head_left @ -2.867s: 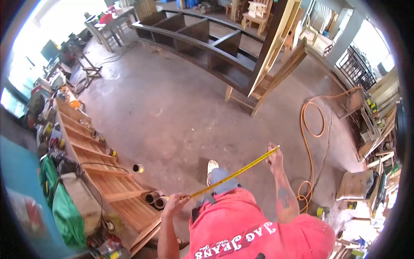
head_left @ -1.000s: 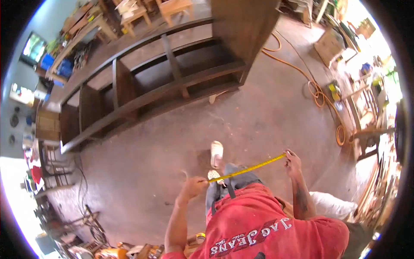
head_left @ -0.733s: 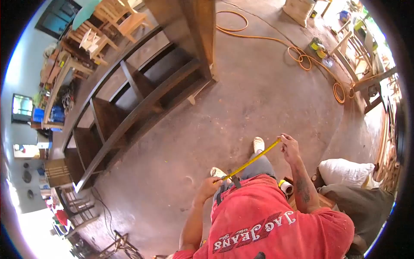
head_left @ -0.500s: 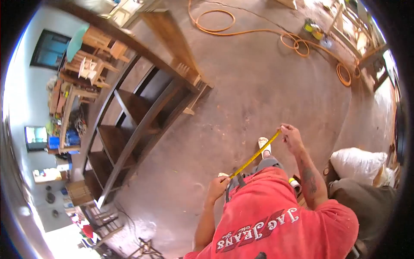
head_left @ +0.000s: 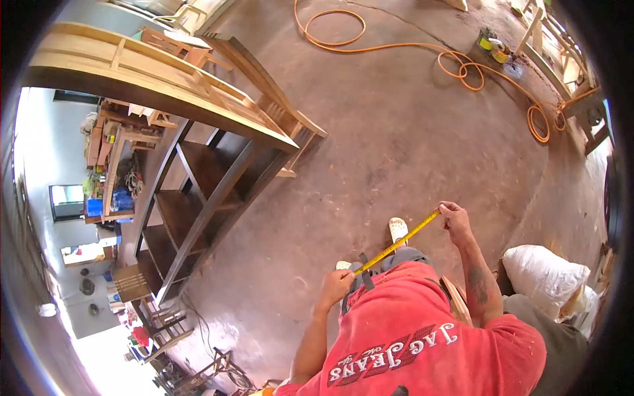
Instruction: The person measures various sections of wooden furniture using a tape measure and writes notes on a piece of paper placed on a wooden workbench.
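Note:
A yellow tape measure (head_left: pixel 398 244) is stretched out between my two hands, sloping up to the right above my white clogs (head_left: pixel 397 228). My left hand (head_left: pixel 337 288) is closed around its lower end, in front of my waist. At the upper end, my right hand (head_left: pixel 456 223) pinches the tape between thumb and fingers, held out over the floor. Its case cannot be made out in either hand. Below both hands is my red shirt (head_left: pixel 422 336).
A dark wooden shelf unit (head_left: pixel 178 214) stands to the left, with a pale-backed wooden piece (head_left: pixel 165 76) above it. An orange hose (head_left: pixel 396 46) coils across the concrete floor (head_left: pixel 370 132). White sacks (head_left: pixel 545 274) lie at my right. Cluttered workbenches (head_left: pixel 122 158) line the left wall.
The view has shifted, bringing the pale side of the upper wooden piece into sight. Both hands still hold the stretched tape; my right hand appears slightly lower and further right.

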Tool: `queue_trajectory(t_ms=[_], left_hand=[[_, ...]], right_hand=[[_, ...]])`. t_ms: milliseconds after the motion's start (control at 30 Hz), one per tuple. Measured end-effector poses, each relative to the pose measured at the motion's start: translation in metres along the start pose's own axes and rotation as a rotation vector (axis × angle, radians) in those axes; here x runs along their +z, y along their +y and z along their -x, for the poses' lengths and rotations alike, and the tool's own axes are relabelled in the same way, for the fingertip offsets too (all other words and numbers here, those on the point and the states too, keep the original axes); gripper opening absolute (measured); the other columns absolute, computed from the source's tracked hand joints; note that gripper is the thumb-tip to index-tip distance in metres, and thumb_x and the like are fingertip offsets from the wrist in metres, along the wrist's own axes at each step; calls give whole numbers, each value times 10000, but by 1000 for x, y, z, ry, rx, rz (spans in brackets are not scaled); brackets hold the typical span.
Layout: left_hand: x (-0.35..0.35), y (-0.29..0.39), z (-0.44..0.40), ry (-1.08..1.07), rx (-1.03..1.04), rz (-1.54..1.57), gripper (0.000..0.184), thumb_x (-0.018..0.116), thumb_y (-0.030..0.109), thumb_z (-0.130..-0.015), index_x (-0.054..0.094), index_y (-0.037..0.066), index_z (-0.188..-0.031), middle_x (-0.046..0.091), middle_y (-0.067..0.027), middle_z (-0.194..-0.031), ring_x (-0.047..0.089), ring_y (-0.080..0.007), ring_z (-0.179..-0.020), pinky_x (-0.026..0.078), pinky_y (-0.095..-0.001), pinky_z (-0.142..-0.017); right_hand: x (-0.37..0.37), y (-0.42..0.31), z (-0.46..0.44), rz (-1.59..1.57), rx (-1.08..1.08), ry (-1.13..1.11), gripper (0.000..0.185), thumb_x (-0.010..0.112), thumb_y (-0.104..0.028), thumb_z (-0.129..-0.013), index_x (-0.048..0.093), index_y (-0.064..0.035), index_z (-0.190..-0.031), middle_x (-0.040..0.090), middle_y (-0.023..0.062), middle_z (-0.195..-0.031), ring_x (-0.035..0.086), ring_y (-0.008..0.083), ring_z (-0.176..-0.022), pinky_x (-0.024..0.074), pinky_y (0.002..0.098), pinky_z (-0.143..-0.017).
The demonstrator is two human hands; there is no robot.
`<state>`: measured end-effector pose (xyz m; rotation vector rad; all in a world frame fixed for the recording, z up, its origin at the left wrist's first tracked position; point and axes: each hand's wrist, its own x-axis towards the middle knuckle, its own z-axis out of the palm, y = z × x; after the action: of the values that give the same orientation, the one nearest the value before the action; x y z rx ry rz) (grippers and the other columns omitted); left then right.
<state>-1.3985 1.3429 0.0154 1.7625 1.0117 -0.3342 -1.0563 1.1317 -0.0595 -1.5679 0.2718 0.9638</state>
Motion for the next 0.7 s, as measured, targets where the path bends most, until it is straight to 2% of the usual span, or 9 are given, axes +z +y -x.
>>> queue_trajectory(t_ms=[133, 333, 433, 500, 633, 700], left_hand=[[0, -5, 0, 27, -25, -1, 288, 614, 251, -920, 715, -5, -1004, 691, -177, -802, 635, -212, -711, 480, -358, -668], [-6, -9, 7, 126, 34, 26, 301, 622, 263, -905, 712, -9, -993, 686, -191, -807, 654, -204, -734, 489, -366, -682], [-9, -13, 12, 112, 5, 29, 293, 619, 266, -899, 713, -4, -964, 681, -203, -814, 671, -221, -747, 493, -376, -685], [-13, -18, 19, 128, 0, 14, 292, 611, 269, -900, 712, -1, -946, 685, -206, -830, 679, -240, -755, 494, -380, -686], [-17, -50, 30, 159, -19, 77, 296, 590, 274, -905, 708, 4, -934, 688, -212, -863, 691, -282, -769, 497, -390, -683], [-21, -70, 34, 202, 63, 106, 299, 589, 280, -909, 709, 9, -950, 687, -210, -862, 686, -274, -755, 498, -387, -680]], right_hand=[[3, -4, -3, 52, -1, -10, 207, 685, -214, -928, 702, -69, -1076, 506, -85, -659, 409, 44, -528, 399, 258, -529], [21, -19, -7, 107, -39, -61, 216, 689, -216, -926, 705, -68, -1082, 576, -63, -775, 445, 43, -579, 416, 265, -530], [30, -18, -11, 136, -67, -96, 194, 669, -198, -949, 681, -69, -1093, 624, -31, -860, 442, 42, -555, 423, 252, -516], [40, -16, -9, 162, -105, -111, 200, 670, -205, -950, 680, -69, -1096, 625, -30, -861, 442, 40, -553, 425, 250, -514], [66, -15, 13, 205, -151, -129, 224, 666, -209, -940, 700, -55, -1098, 633, -24, -863, 510, 62, -635, 446, 248, -545], [84, -6, 20, 217, -170, -122, 234, 664, -222, -943, 698, -54, -1102, 637, -20, -880, 509, 62, -636, 445, 253, -543]])
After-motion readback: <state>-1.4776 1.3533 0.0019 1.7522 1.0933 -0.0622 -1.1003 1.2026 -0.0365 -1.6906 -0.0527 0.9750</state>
